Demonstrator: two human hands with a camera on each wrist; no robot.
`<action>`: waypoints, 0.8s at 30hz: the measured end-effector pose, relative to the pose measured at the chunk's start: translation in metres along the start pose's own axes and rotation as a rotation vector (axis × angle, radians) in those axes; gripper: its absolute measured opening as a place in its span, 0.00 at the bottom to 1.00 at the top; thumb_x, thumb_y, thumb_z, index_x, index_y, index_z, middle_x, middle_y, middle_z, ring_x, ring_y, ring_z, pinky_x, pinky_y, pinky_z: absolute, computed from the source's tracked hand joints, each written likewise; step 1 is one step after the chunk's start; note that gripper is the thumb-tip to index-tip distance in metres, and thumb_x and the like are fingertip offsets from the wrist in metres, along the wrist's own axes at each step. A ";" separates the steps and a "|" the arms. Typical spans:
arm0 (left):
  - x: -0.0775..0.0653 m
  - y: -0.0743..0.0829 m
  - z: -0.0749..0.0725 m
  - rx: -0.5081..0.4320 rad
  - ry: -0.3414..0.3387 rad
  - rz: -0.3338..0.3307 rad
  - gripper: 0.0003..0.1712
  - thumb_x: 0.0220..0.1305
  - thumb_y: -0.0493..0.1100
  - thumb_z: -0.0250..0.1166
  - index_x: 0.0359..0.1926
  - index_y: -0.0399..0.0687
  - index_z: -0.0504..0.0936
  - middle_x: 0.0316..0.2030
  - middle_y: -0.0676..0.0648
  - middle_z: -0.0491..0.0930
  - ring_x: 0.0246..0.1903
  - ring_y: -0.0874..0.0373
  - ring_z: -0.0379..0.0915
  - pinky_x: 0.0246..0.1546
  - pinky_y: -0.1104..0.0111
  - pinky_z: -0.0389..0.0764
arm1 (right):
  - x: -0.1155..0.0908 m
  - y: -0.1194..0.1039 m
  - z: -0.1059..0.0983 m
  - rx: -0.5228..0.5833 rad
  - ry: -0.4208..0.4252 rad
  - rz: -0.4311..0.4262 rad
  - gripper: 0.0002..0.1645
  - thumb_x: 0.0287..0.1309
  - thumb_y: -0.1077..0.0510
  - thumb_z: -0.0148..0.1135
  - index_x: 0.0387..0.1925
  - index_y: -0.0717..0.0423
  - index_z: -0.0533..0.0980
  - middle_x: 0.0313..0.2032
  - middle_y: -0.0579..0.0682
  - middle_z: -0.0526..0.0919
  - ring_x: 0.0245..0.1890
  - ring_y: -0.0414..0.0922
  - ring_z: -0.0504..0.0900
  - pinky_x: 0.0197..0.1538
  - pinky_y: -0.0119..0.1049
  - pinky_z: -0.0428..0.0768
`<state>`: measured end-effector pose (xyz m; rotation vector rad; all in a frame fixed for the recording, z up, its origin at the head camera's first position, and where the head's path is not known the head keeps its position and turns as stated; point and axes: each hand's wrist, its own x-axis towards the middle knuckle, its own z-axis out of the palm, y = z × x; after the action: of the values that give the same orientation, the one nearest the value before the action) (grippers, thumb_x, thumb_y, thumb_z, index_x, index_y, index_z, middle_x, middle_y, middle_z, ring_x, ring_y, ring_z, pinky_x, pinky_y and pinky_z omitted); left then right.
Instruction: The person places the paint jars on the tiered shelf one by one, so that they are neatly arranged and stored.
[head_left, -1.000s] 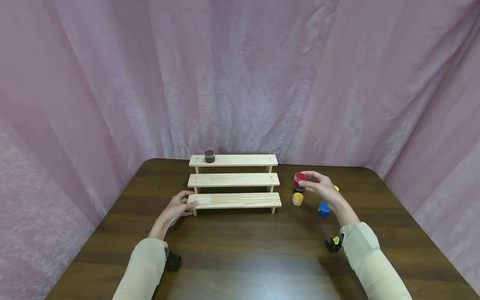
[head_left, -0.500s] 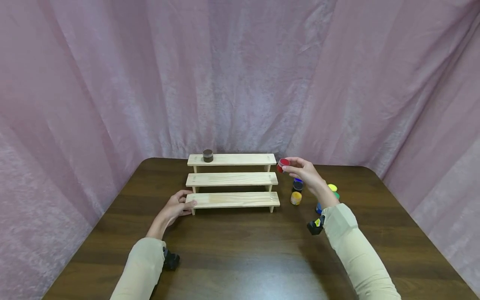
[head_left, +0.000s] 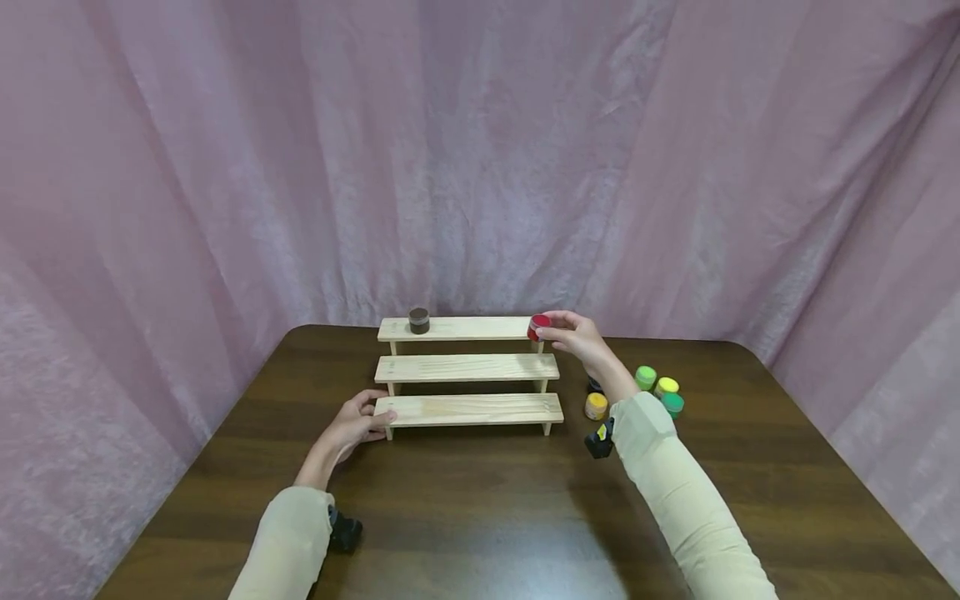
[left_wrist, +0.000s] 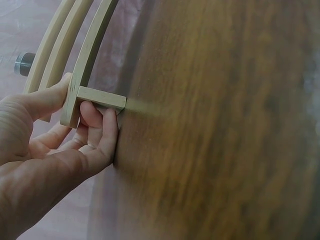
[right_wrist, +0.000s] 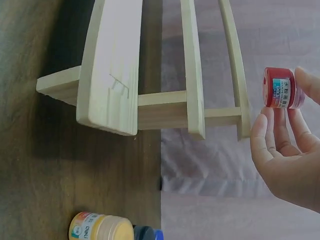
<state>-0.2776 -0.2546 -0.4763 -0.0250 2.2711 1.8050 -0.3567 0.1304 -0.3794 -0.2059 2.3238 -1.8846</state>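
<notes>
A three-step wooden display rack (head_left: pixel 468 408) stands at the far side of the table. My left hand (head_left: pixel 352 425) grips the left end of its lowest step, thumb on top and curled fingers by the leg (left_wrist: pixel 102 96). Between thumb and fingers, my right hand (head_left: pixel 577 337) pinches a red paint jar (head_left: pixel 536 326) near the right end of the top step. In the right wrist view a gap shows between the red jar (right_wrist: pixel 280 88) and that step (right_wrist: pixel 242 120). A dark brown jar (head_left: pixel 419 322) sits on the top step, towards the left.
Right of the rack, an orange-yellow jar (head_left: pixel 596 407) stands before a dark jar (head_left: pixel 594 385), partly hidden by my right arm. Light green (head_left: pixel 646 377), yellow (head_left: pixel 667 387) and green (head_left: pixel 672 405) jars cluster farther right. A pink curtain (head_left: pixel 480 167) hangs behind the table.
My right hand has carried the red jar leftward from above the jars on the table to the top step's right end. The left hand keeps its grip on the rack.
</notes>
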 end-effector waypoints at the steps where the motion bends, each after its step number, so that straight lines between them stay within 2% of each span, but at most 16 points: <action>1: 0.000 0.001 -0.001 0.001 0.006 0.000 0.34 0.68 0.39 0.61 0.69 0.36 0.58 0.32 0.52 0.76 0.31 0.61 0.75 0.45 0.65 0.82 | 0.002 -0.001 0.002 0.002 0.001 -0.001 0.32 0.61 0.55 0.64 0.64 0.59 0.67 0.54 0.51 0.74 0.61 0.52 0.73 0.68 0.51 0.69; 7: 0.004 0.003 -0.001 -0.007 0.016 0.002 0.33 0.67 0.38 0.62 0.68 0.35 0.59 0.33 0.52 0.77 0.31 0.62 0.76 0.42 0.67 0.82 | 0.010 -0.009 0.013 -0.016 0.014 -0.019 0.29 0.61 0.56 0.65 0.62 0.60 0.70 0.51 0.51 0.76 0.55 0.49 0.77 0.67 0.49 0.71; 12: 0.005 0.002 0.000 -0.013 0.016 -0.002 0.33 0.67 0.37 0.62 0.68 0.35 0.58 0.33 0.52 0.77 0.31 0.62 0.76 0.41 0.68 0.82 | 0.015 -0.014 0.023 -0.024 0.008 -0.031 0.29 0.60 0.56 0.66 0.61 0.58 0.71 0.51 0.50 0.77 0.55 0.49 0.78 0.65 0.47 0.73; 19: 0.004 0.003 0.002 -0.018 0.022 -0.005 0.33 0.67 0.37 0.62 0.68 0.35 0.59 0.34 0.51 0.77 0.30 0.62 0.76 0.43 0.67 0.82 | 0.026 -0.020 0.040 -0.014 0.019 -0.032 0.30 0.59 0.58 0.66 0.63 0.58 0.71 0.59 0.60 0.75 0.48 0.44 0.80 0.63 0.45 0.75; 24: 0.002 0.002 0.001 -0.022 0.017 0.002 0.33 0.67 0.37 0.61 0.68 0.35 0.59 0.33 0.52 0.77 0.30 0.63 0.75 0.43 0.67 0.82 | 0.033 -0.022 0.052 0.013 0.032 -0.050 0.30 0.59 0.60 0.66 0.63 0.58 0.72 0.60 0.62 0.76 0.45 0.42 0.80 0.61 0.43 0.77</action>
<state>-0.2797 -0.2528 -0.4746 -0.0419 2.2644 1.8375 -0.3782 0.0693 -0.3698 -0.2364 2.3477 -1.9404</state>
